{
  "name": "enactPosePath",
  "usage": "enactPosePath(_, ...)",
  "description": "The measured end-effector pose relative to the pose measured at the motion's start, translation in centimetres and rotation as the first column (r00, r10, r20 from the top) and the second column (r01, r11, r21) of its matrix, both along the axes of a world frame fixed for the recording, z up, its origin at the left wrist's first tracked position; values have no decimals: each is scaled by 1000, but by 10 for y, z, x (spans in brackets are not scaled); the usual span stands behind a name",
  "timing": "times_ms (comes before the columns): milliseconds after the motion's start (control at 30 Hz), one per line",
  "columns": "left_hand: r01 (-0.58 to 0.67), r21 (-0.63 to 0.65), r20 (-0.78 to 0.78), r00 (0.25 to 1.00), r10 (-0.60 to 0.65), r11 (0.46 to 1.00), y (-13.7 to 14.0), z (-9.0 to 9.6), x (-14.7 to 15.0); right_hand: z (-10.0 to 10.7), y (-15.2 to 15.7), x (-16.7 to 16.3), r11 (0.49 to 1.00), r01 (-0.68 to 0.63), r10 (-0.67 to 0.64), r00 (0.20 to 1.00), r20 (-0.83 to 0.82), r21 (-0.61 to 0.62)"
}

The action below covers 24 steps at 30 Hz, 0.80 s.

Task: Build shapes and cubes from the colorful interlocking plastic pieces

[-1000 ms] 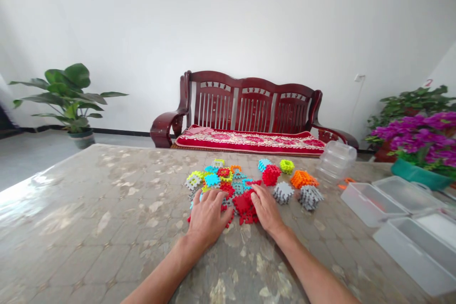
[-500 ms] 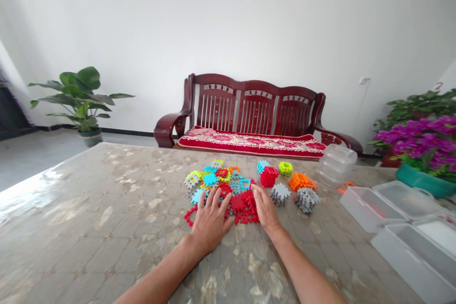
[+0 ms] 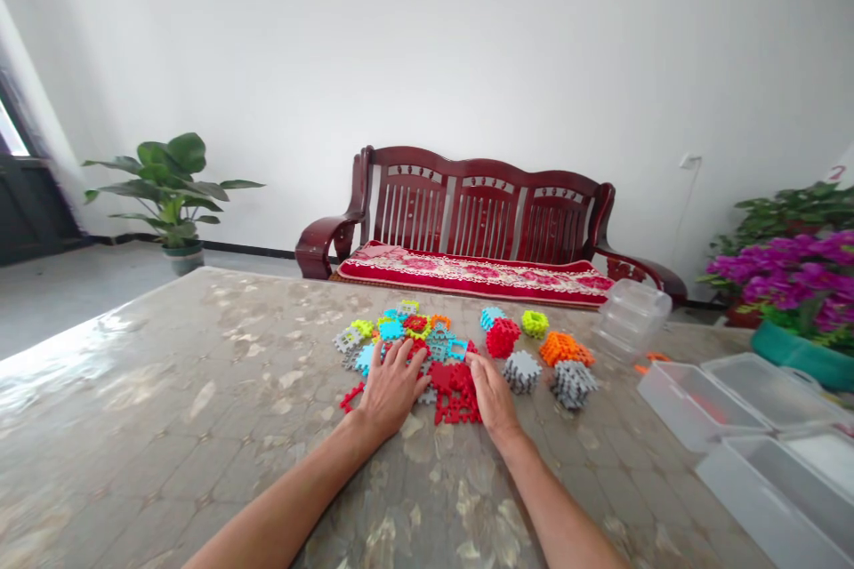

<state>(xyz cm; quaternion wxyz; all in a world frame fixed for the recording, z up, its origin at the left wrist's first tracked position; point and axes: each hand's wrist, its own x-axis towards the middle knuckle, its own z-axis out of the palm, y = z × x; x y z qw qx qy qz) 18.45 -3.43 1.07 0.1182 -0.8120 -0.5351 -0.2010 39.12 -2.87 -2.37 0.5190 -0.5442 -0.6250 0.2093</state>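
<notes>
Six single-colour clusters of notched pieces lie beyond and to the right of the right hand (image 3: 492, 396): one light blue (image 3: 492, 317), one red (image 3: 503, 337), one lime (image 3: 535, 324), one orange (image 3: 566, 349) and two grey, the paler cluster (image 3: 522, 372) nearer that hand than the darker cluster (image 3: 574, 385). The loose mixed pile (image 3: 392, 331), overlapped too much to count, spreads ahead of both hands; a patch of red pieces (image 3: 457, 382) lies between them. The left hand (image 3: 395, 380) is palm down, fingers moderately spread, over the pile's near edge. The right hand is narrow, its fingers close together, against the red patch's right side; whether it grips a piece I cannot tell. The pieces look like plastic, flat, with toothed edges, some with open centres. Two translucent open boxes (image 3: 690, 409) (image 3: 777, 493) stand farther right of the hands, on a glossy, floral-patterned desk (image 3: 220, 427).
</notes>
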Motion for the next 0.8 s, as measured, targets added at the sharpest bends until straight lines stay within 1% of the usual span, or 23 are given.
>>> enactPosePath(167, -36, 9, 56, 998, 36, 999, 9, 14, 2, -1, 0, 0, 1000, -1, 1, 1000, 6, 12)
enactPosePath(267, -71, -6, 97, 993, 71, 997, 9, 22, -2, 0, 0, 1, 1000, -23, 22, 1000, 19, 13)
enactPosePath(333, -113, -26, 124, 986, 115, 993, 8, 25, -9, 1, -1, 0, 999, -42, 41, 997, 62, 10)
enactPosePath(400, -188, -54, 148, 970, 194, 981, 7, 27, -21, 3, -3, -1, 998, -53, 48, 988, 148, 28)
enactPosePath(500, -327, -123, 181, 921, 345, 937, 6, 25, -44, 10, -8, -5, 995, -75, 52, 950, 308, 61)
enactPosePath(633, -503, -212, 202, 816, 541, 838, 7, 15, -71, 21, -17, -16, 992, -107, 65, 873, 483, 60)
enactPosePath(700, -544, -277, 212, 769, 603, 792, 9, 8, -79, 23, -18, -21, 993, -110, 69, 833, 549, 42)
enactPosePath(733, -548, -306, 215, 757, 617, 778, 11, 5, -81, 24, -18, -23, 994, -104, 68, 817, 572, 31)
enactPosePath(800, -539, -327, 216, 757, 616, 777, 14, 1, -82, 24, -16, -27, 996, -85, 60, 800, 597, 14)
